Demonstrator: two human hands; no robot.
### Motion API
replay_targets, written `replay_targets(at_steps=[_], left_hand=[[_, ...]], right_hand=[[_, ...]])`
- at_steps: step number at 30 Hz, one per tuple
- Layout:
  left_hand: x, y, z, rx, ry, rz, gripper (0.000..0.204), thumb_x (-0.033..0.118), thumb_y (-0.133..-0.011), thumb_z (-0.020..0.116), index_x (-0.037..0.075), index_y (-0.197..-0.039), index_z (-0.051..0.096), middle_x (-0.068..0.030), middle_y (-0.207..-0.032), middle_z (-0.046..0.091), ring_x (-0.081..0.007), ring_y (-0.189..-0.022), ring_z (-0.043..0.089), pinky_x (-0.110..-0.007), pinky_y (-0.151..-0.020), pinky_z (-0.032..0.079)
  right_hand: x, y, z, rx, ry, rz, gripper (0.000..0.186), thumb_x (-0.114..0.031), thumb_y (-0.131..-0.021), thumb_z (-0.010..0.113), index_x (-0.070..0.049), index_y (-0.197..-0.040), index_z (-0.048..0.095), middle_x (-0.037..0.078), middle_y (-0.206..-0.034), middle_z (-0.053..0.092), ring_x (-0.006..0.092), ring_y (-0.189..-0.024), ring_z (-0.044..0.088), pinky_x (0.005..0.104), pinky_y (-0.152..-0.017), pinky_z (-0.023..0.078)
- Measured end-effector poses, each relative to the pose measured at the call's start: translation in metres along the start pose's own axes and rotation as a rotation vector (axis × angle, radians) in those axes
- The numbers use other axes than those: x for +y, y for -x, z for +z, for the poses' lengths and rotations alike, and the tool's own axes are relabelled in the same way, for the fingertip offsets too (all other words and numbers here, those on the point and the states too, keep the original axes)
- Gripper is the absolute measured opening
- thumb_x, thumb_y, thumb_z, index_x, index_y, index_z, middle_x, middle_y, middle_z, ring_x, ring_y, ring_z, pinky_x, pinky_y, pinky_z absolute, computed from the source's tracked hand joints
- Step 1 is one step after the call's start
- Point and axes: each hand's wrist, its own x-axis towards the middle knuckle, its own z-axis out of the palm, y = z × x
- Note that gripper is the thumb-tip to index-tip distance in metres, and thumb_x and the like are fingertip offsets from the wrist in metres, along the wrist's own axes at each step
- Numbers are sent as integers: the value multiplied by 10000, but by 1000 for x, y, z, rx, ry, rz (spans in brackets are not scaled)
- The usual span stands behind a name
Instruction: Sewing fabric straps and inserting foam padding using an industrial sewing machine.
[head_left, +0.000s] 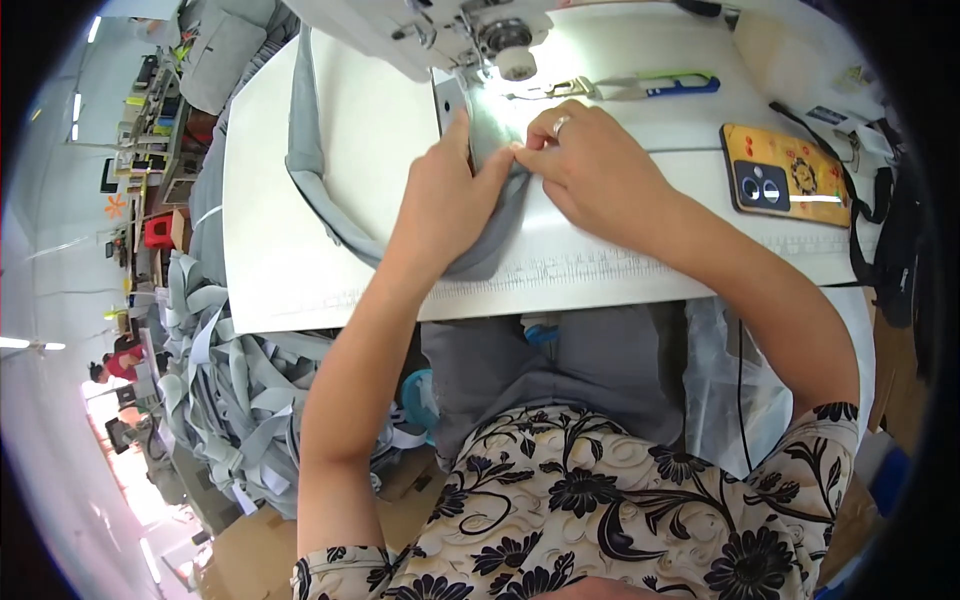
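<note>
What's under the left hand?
Grey fabric: it shows on both sides of the left hand, lying on the white table. The stretch directly beneath the hand is covered, so any fold there can't be seen.

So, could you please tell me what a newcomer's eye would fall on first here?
Probably the left hand and ringed right hand, working at a long grey fabric strip in front of the white sewing machine. Next might come the yellow-backed phone on the table's right side, then the tangled heap of grey strips below its left edge.
</note>
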Motion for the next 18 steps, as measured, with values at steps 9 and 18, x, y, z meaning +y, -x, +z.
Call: replay_targets(at_steps=[9, 18], left_hand=[[-9, -19, 0, 40, -47, 27, 454, 247, -880, 645, -40, -1213, 531, -211, -790, 647, -294, -694, 630, -380, -665, 488], [-18, -54, -3, 78, -158, 14, 366, 233, -862, 646, -52, -1075, 560, -240, -848, 661, -383, -785, 639, -420, -726, 486]], right_hand=[[9, -13, 9, 14, 155, 22, 124, -45, -779, 596, -33, -876, 672, 97, -977, 622, 251, -968, 576, 365, -860, 480], [18, -7, -19, -66, 414, -6, 133, -74, -780, 591, -41, -869, 683, 90, -1021, 648, 234, -1002, 585, 363, -899, 462]])
